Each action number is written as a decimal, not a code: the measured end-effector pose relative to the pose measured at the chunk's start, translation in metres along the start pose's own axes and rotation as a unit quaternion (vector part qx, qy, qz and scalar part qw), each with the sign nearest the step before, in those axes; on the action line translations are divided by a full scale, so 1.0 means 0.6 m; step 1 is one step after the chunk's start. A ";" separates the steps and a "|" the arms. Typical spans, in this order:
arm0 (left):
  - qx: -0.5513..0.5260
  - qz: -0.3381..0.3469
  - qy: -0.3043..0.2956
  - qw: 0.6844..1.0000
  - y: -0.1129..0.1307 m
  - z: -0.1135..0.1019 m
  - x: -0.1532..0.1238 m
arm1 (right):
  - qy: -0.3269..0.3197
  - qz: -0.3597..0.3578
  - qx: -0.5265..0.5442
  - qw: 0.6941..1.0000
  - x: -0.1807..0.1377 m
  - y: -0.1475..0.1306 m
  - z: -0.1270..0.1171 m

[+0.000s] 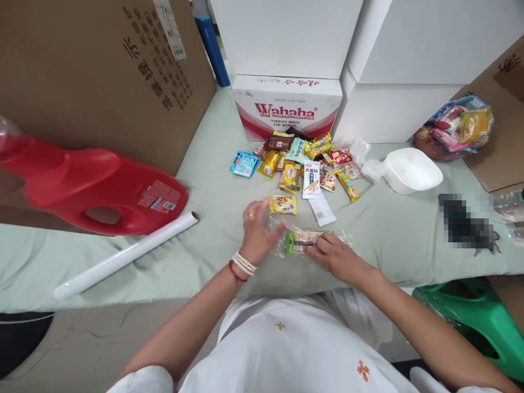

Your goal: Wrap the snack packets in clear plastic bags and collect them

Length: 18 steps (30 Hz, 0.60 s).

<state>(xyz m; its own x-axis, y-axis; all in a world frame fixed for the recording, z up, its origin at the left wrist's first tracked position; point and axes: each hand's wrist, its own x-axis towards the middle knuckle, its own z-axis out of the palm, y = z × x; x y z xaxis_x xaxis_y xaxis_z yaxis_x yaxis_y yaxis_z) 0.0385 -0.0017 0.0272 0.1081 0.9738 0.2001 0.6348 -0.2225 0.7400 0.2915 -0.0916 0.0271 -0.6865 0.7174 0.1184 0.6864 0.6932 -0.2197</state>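
Observation:
My right hand [335,255] presses its closed fingers onto a snack packet [301,240] with green ends and a see-through middle. Crinkled clear plastic film [279,245] lies around that packet. To its left, my left hand [261,232] is open, thumb and fingers apart and slightly blurred, above the film's left edge. Just beyond its fingertips lies a small yellow packet [283,204]. Farther back is a loose pile of wrapped snacks, among them a white stick packet [311,179], a brown packet [279,143] and a blue packet [244,164].
A white bowl [413,172] stands right of the pile, near a bag of snacks [458,128]. A Wahaha box [289,106] borders the back. At left are a red jug [102,191], a white roll [126,256] and a large carton [102,65]. Keys [493,243] lie far right.

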 end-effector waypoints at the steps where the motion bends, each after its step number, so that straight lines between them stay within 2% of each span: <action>1: 0.033 0.055 -0.048 0.997 0.007 0.003 0.002 | 0.006 0.004 0.014 1.000 -0.001 0.000 0.002; 3: 0.078 0.154 -0.117 0.978 0.011 0.004 -0.007 | 0.034 0.027 0.053 0.998 -0.003 0.002 0.010; 6: 0.105 0.258 -0.144 0.949 -0.006 -0.009 -0.043 | 0.069 0.080 0.099 0.989 -0.008 0.009 0.021; 8: 0.109 0.303 -0.153 0.934 -0.027 -0.025 -0.069 | 0.058 0.078 0.107 0.990 -0.010 0.013 0.022; 10: 0.096 0.316 -0.181 0.926 -0.044 -0.037 -0.089 | 0.046 0.053 0.103 0.992 -0.011 0.015 0.018; 12: 0.067 0.260 -0.190 0.944 -0.052 -0.042 -0.101 | 0.050 0.036 0.102 0.993 -0.012 0.013 0.010; 14: 0.070 0.135 -0.151 0.977 -0.049 -0.038 -0.105 | 0.054 0.031 0.114 0.992 -0.016 0.008 0.003; 16: 0.121 0.030 -0.114 0.986 -0.038 -0.030 -0.106 | 0.058 0.028 0.131 0.989 -0.021 0.002 -0.001; 18: 0.173 0.012 -0.119 0.978 -0.023 -0.026 -0.106 | 0.068 0.028 0.142 0.987 -0.026 -0.003 -0.001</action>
<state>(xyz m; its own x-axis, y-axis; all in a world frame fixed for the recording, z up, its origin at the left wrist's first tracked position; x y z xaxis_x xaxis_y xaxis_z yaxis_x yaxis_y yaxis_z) 0.0109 -0.0613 0.0145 0.2745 0.9611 0.0293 0.8465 -0.2560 0.4669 0.3011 -0.1041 0.0260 -0.5979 0.7698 0.2236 0.6136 0.6190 -0.4903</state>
